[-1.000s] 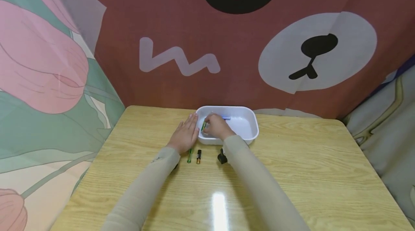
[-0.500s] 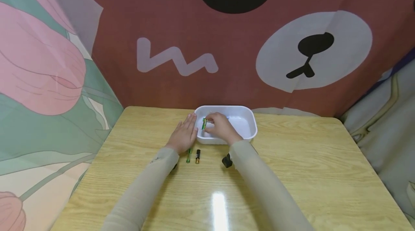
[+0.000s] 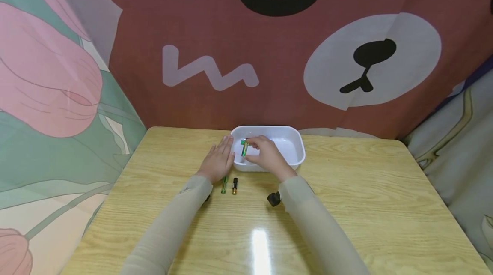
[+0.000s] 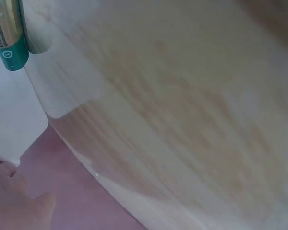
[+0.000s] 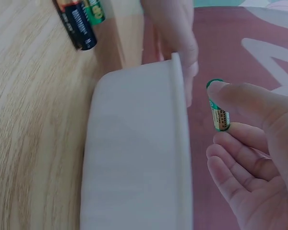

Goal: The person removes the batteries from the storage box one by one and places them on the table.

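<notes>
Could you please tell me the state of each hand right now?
Left hand: open, held flat at the side of the white tray.
Right hand: closed in a pinch grip, holding a green-and-gold battery.

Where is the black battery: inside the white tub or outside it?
Outside. In the head view, the black battery lies on the table in front of the white tub, beside a green battery.

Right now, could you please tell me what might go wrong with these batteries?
The held green battery could slip, as the right hand seems to pinch it by its ends. The black battery lies loose on the table and might roll if a sleeve brushes it.
</notes>
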Demonstrator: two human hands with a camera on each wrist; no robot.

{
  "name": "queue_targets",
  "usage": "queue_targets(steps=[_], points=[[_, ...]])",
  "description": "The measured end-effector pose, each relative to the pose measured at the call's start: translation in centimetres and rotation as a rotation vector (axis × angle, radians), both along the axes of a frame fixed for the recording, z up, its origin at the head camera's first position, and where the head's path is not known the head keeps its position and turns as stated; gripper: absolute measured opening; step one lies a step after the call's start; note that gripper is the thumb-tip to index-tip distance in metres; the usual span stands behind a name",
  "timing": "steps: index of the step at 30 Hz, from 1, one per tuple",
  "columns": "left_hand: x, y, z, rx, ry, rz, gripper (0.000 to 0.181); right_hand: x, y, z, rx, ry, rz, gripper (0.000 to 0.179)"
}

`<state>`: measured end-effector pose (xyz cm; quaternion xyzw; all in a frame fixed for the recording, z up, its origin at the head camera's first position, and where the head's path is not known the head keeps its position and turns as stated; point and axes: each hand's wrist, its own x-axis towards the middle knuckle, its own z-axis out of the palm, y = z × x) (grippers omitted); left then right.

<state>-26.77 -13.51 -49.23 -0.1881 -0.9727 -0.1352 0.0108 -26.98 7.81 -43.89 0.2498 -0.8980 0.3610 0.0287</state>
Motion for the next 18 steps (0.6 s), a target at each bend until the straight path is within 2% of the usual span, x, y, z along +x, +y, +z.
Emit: queue_targets(steps=[5, 18], points=[[0.0, 0.0, 0.0, 0.012, 0.001, 0.006, 0.062, 1.1, 0.2, 0.5, -0.018, 0.001, 0.001, 0.054], [0.1, 0.1, 0.1, 0.008, -0.009, 0.008, 0.062, 3.6, 0.6, 0.4, -0.075, -0.02, -0.02, 0.047]])
